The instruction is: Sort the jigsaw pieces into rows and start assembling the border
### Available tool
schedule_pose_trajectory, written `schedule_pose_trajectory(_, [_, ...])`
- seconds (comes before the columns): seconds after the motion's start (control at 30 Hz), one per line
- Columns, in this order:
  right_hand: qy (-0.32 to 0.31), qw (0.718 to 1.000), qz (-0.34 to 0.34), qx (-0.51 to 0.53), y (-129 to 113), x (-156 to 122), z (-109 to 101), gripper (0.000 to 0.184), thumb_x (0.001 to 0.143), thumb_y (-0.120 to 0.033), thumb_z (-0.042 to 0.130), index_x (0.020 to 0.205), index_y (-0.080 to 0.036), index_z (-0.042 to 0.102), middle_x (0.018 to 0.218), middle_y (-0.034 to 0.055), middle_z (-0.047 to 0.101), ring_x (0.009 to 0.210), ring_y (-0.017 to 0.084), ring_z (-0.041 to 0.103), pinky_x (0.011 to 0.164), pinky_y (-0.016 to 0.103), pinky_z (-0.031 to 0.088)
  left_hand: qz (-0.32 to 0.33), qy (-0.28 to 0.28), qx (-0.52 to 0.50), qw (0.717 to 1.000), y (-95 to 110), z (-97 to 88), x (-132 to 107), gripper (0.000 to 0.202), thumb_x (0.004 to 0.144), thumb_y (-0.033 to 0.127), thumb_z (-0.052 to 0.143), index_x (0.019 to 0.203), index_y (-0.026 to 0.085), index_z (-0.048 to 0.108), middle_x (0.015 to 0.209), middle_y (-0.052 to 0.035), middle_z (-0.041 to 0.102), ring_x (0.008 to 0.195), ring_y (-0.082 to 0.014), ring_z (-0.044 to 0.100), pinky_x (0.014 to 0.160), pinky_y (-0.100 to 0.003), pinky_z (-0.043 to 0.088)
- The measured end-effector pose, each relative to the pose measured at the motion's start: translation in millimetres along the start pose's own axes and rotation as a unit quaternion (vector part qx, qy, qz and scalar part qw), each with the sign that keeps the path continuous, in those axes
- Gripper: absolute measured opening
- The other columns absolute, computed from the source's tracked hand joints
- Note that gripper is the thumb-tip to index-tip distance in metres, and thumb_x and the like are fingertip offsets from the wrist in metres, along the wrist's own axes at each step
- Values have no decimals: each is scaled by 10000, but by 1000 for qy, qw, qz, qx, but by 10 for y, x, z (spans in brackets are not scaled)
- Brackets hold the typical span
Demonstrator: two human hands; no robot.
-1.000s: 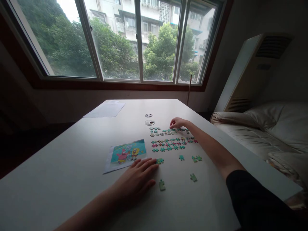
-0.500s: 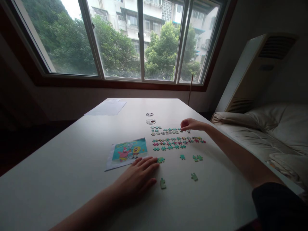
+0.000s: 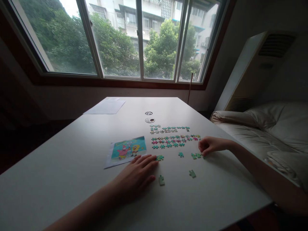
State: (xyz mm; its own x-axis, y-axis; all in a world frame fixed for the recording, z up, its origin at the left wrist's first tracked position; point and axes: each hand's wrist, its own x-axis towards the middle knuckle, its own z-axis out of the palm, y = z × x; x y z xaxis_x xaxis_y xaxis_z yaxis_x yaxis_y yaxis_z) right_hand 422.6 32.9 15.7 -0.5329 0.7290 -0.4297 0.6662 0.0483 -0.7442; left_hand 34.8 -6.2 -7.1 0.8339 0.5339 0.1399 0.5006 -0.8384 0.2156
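Observation:
My left hand [image 3: 141,170] lies flat with fingers stretched, its tips at a small group of green puzzle pieces [image 3: 159,157] and beside the cartoon picture sheet [image 3: 128,150]. On the right, my right hand [image 3: 208,145] has its fingers pinched together, low over the table at the right end of a joined green piece group [image 3: 196,156]. A puzzle piece seems to be at its fingertips, mostly hidden. Several rows of puzzle pieces [image 3: 169,141] lie beyond both hands. Single pieces lie nearer: a teal one [image 3: 181,154], a green one [image 3: 192,173] and another green one [image 3: 161,180].
The white table [image 3: 72,166] reaches toward the window [image 3: 120,48]. White papers [image 3: 104,106] lie at its far left, and two round discs [image 3: 150,120] sit past the puzzle rows. A pale sofa [image 3: 247,128] and a tall air conditioner [image 3: 255,70] stand to the right.
My right hand has moved from the upper puzzle rows toward me and to the right, down to the joined green group. My left hand has stayed in place.

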Motion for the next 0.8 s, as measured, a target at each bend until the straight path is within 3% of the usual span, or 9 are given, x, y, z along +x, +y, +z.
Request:
schedule_pose_trajectory(0.57, [36, 999, -3, -36, 19, -2, 22, 349, 637, -443, 667, 790, -136, 597, 721, 20, 605, 658, 133, 535, 584, 229, 386, 17, 10, 1, 1000, 16, -5, 2, 386, 912, 375, 348, 1277, 253, 383, 1337, -58, 412, 1215, -259, 363, 1003, -453, 285])
schedule_pose_trajectory(0.8, [59, 993, -35, -93, -120, 70, -129, 368, 738, -488, 549, 805, -128, 583, 699, 15, 553, 623, 106, 471, 565, 221, 360, 11, -1, 2, 1000, 36, -30, -5, 383, 914, 368, 342, 1275, 245, 383, 1334, -65, 415, 1216, -262, 359, 997, -467, 290])
